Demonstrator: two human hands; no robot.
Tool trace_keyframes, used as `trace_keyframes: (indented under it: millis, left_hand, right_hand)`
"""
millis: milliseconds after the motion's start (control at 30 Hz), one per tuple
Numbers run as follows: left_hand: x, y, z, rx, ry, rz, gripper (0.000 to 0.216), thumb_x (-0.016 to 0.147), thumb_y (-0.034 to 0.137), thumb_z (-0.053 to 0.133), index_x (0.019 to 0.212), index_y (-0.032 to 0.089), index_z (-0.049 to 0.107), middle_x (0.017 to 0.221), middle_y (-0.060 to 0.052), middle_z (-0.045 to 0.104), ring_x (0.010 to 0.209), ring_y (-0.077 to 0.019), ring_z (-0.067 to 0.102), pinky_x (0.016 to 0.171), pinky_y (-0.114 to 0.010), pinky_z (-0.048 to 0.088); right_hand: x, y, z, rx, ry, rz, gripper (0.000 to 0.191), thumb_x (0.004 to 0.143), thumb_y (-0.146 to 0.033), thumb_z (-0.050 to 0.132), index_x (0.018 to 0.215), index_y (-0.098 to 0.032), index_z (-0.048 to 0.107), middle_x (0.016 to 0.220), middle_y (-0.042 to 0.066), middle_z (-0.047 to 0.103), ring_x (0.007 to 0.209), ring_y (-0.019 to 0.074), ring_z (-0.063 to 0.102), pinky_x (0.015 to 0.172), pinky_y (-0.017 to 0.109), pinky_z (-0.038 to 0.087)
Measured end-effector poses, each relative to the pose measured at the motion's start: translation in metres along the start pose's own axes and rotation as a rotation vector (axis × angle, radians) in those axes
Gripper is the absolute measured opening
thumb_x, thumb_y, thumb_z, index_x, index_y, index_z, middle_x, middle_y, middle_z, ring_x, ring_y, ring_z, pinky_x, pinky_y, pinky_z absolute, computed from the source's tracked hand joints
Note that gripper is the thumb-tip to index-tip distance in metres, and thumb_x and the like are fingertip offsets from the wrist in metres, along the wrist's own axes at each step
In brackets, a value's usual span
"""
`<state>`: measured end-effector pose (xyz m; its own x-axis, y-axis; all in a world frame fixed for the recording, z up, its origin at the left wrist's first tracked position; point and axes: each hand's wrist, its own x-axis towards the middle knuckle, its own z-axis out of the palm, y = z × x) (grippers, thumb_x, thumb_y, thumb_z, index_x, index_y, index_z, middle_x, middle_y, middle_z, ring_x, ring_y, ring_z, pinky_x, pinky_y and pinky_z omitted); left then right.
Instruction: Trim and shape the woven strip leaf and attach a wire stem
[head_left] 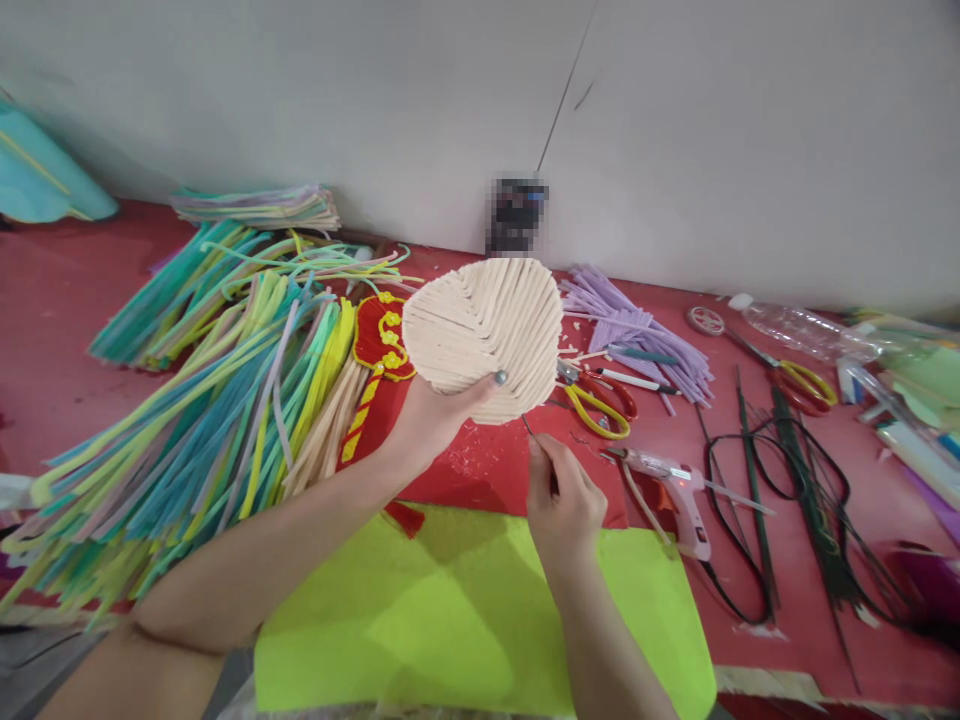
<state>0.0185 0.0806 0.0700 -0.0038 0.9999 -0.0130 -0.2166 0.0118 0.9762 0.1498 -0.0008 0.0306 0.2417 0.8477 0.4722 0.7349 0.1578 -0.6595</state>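
A cream fan-shaped panel of pipe cleaners (484, 335), laid in slanting rows, is held up above the table. My left hand (442, 415) grips its lower left edge, the thumb pressed on the front and the other fingers hidden behind. Just below the panel's bottom edge, my right hand (566, 490) pinches a thin dark wire (527, 425); whether the wire joins the panel I cannot tell. Behind the left hand lies a red fan (367, 335) with yellow trim, a striped handle and a red tassel.
Heaps of coloured pipe cleaners (202, 440) cover the left side. Purple pipe cleaners (637, 330), scissors (600, 400), a pink glue gun (679, 490) with its black cord, and dark green stems (814, 500) lie to the right. A lime-green mat (420, 620) is in front.
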Motion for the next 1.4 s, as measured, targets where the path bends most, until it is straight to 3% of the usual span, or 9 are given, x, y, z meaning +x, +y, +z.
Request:
trace_keyframes:
  millis: [100,233,300,467,700,767,933,1100,1400]
  left_hand:
    - [0.001,0.001,-0.001,-0.031,-0.038,-0.032,0.061,0.06,0.036,0.075,0.117,0.02,0.06,0.105,-0.007,0.069,0.109,-0.0248,0.059,0.101,-0.041,0.042]
    - [0.0,0.002,0.0,-0.029,-0.078,-0.07,0.06,0.06,0.035,0.075,0.116,0.019,0.06,0.107,-0.008,0.069,0.11,-0.025,0.059,0.101,-0.042,0.041]
    - [0.0,0.003,0.001,-0.032,-0.086,-0.062,0.062,0.059,0.036,0.076,0.117,0.018,0.06,0.107,-0.009,0.068,0.109,-0.0254,0.059,0.101,-0.042,0.041]
    - [0.001,0.005,0.0,-0.047,-0.12,-0.058,0.065,0.06,0.035,0.075,0.12,0.019,0.057,0.107,-0.009,0.069,0.106,-0.0246,0.061,0.1,-0.043,0.042]
    - [0.0,0.004,0.0,-0.111,-0.169,-0.109,0.065,0.058,0.032,0.076,0.119,0.019,0.058,0.108,-0.01,0.068,0.108,-0.0254,0.06,0.1,-0.044,0.042]
    - [0.0,0.005,0.0,-0.119,-0.169,-0.114,0.065,0.057,0.031,0.077,0.118,0.019,0.059,0.108,-0.009,0.068,0.108,-0.0256,0.059,0.1,-0.044,0.042]
    - [-0.001,0.004,0.002,-0.131,-0.18,-0.136,0.063,0.056,0.03,0.077,0.115,0.021,0.06,0.109,-0.008,0.068,0.104,-0.0237,0.062,0.098,-0.042,0.044]
    - [-0.002,0.003,0.002,-0.132,-0.166,-0.109,0.06,0.057,0.031,0.077,0.114,0.021,0.061,0.107,-0.007,0.069,0.104,-0.0239,0.062,0.097,-0.041,0.045]
    - [-0.009,0.004,0.003,-0.029,-0.026,-0.075,0.05,0.064,0.039,0.072,0.109,0.019,0.064,0.1,-0.007,0.071,0.102,-0.0244,0.063,0.094,-0.039,0.047]
  right_hand:
    - [0.004,-0.001,-0.001,0.121,-0.084,0.095,0.019,0.087,-0.031,0.047,0.082,-0.019,0.061,0.062,0.002,0.058,0.055,0.0119,0.053,0.055,0.022,0.042]
    - [0.009,-0.003,-0.003,0.488,-0.304,0.359,0.023,0.087,-0.038,0.048,0.078,-0.018,0.056,0.053,-0.003,0.046,0.044,0.008,0.04,0.041,0.02,0.031]
    - [0.01,-0.004,-0.003,0.625,-0.344,0.466,0.025,0.085,-0.042,0.051,0.077,-0.018,0.055,0.052,-0.004,0.045,0.043,0.0071,0.037,0.039,0.019,0.027]
    - [0.012,-0.005,-0.005,0.752,-0.394,0.557,0.029,0.081,-0.045,0.057,0.077,-0.017,0.056,0.051,-0.005,0.042,0.042,0.0058,0.032,0.038,0.018,0.023]
    - [0.012,0.001,-0.006,1.056,-0.615,0.709,0.028,0.08,-0.046,0.056,0.075,-0.02,0.05,0.046,-0.01,0.029,0.036,0.0038,0.013,0.034,0.018,0.013]
    - [0.011,0.0,-0.005,0.968,-0.563,0.667,0.029,0.08,-0.047,0.056,0.075,-0.019,0.051,0.047,-0.009,0.031,0.036,0.0044,0.017,0.035,0.018,0.015]
    - [0.006,-0.006,-0.002,0.536,-0.223,0.429,0.028,0.084,-0.044,0.053,0.075,-0.017,0.054,0.053,-0.004,0.045,0.045,0.0074,0.038,0.042,0.02,0.03]
    - [0.008,-0.009,-0.004,0.549,-0.263,0.427,0.028,0.085,-0.043,0.052,0.074,-0.018,0.054,0.05,-0.004,0.045,0.041,0.007,0.038,0.038,0.019,0.029]
    - [0.004,-0.011,-0.004,0.58,-0.285,0.455,0.029,0.084,-0.045,0.052,0.077,-0.017,0.055,0.051,-0.004,0.045,0.042,0.0073,0.038,0.039,0.019,0.029]
